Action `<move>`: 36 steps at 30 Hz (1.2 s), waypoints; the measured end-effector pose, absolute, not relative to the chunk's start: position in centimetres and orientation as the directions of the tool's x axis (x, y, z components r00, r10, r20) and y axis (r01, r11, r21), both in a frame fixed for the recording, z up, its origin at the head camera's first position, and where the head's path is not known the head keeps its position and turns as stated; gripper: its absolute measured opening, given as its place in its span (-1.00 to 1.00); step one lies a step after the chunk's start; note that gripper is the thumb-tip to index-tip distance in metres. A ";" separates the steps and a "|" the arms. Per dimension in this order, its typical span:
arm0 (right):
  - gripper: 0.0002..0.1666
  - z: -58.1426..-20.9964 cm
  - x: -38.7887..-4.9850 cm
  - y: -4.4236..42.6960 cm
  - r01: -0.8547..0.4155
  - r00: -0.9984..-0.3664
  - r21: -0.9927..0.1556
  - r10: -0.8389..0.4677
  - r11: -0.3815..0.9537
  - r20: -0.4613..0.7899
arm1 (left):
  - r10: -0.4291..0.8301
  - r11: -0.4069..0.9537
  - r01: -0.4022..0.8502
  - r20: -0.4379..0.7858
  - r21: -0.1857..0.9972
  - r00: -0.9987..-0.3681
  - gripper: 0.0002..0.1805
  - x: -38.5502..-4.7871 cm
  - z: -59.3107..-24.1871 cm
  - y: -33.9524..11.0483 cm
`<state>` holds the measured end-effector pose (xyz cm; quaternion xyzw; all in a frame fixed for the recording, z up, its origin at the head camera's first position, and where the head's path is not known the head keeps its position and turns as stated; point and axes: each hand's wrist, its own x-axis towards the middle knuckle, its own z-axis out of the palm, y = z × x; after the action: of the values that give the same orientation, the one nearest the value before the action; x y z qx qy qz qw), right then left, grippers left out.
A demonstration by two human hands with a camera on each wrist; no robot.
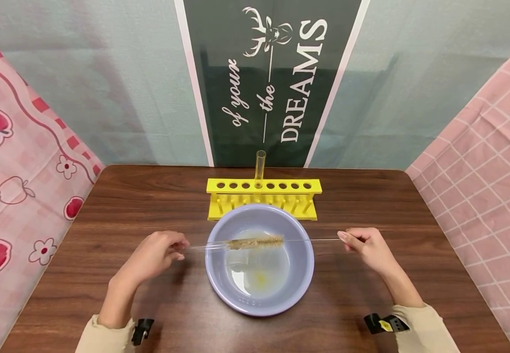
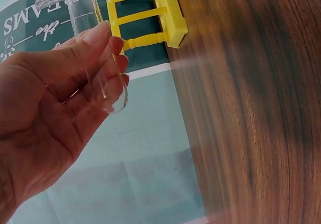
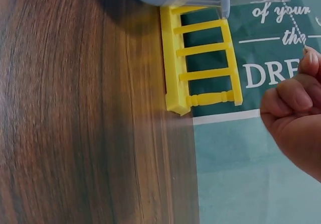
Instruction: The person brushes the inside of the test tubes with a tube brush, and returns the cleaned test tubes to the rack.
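My left hand (image 1: 155, 256) holds a clear glass test tube (image 1: 213, 246) near its rounded end (image 2: 116, 102), thumb on one side and fingers on the other. The tube lies almost level above a lavender basin (image 1: 306, 264). Opposite, my right hand (image 1: 371, 249) pinches the thin twisted wire (image 3: 290, 14) of a test tube brush (image 1: 274, 240). Its tan bristles hang over the basin; the left part appears to sit inside the tube, while the right part is bushy and outside. Slightly cloudy water with a yellow patch (image 1: 261, 278) is in the basin.
Behind the basin stands a yellow test tube rack (image 1: 314, 186), with one upright test tube (image 1: 260, 162) in it. All this is on a dark wooden table (image 1: 149, 211). A printed cloth (image 1: 255, 98) hangs at the back, with pink cloths at both sides.
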<state>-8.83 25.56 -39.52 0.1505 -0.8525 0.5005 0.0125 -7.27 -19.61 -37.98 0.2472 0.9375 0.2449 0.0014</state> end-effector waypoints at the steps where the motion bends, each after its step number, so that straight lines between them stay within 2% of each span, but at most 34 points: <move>1: -0.59 -39.5 -8.8 25.6 -0.225 -0.962 -0.867 -0.241 0.446 0.126 | 0.464 0.760 0.464 0.121 0.455 -0.878 -0.79 -7.3 -38.0 -19.6; 4: -0.55 -39.2 -8.9 25.7 -0.086 -0.969 -0.928 -0.246 0.363 -0.007 | 0.463 0.765 0.469 0.129 0.442 -0.877 -0.79 -7.2 -38.1 -19.6; 9: -0.53 -38.8 -9.1 25.9 0.117 -0.936 -0.988 -0.321 0.101 -0.143 | 0.464 0.767 0.472 0.133 0.435 -0.876 -0.79 -7.1 -38.2 -19.5; 13: -0.54 -38.7 -9.5 26.2 0.217 -0.897 -0.974 -0.406 -0.059 -0.175 | 0.460 0.767 0.465 0.127 0.442 -0.879 -0.79 -7.1 -38.2 -19.5; 18: -0.55 -38.7 -9.7 26.5 0.269 -0.863 -0.955 -0.473 -0.127 -0.180 | 0.456 0.766 0.456 0.117 0.453 -0.883 -0.79 -7.1 -38.1 -19.5; 21: -0.56 -38.7 -9.7 26.7 0.212 -0.872 -0.976 -0.460 -0.053 -0.165 | 0.458 0.763 0.461 0.123 0.453 -0.880 -0.79 -7.1 -38.1 -19.5; 26: -0.58 -38.5 -9.4 26.9 -0.009 -0.922 -0.961 -0.375 0.276 -0.099 | 0.471 0.752 0.479 0.141 0.453 -0.871 -0.78 -7.0 -38.1 -19.7; 28: -0.62 -38.5 -9.3 27.0 -0.091 -0.929 -0.930 -0.366 0.355 -0.049 | 0.476 0.746 0.483 0.139 0.459 -0.868 -0.78 -7.1 -38.1 -19.8; 33: -0.68 -38.8 -9.2 27.5 -0.276 -0.925 -0.860 -0.363 0.430 0.115 | 0.490 0.731 0.483 0.121 0.482 -0.863 -0.79 -7.1 -38.0 -19.9; 36: -0.67 -39.0 -9.1 27.7 -0.332 -0.919 -0.833 -0.349 0.443 0.181 | 0.491 0.728 0.480 0.117 0.489 -0.863 -0.79 -7.2 -38.0 -19.9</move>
<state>-9.11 27.68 -39.01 0.2006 -0.8492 0.4883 -0.0087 -7.22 -19.94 -37.96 0.2614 0.9294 0.2603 0.0103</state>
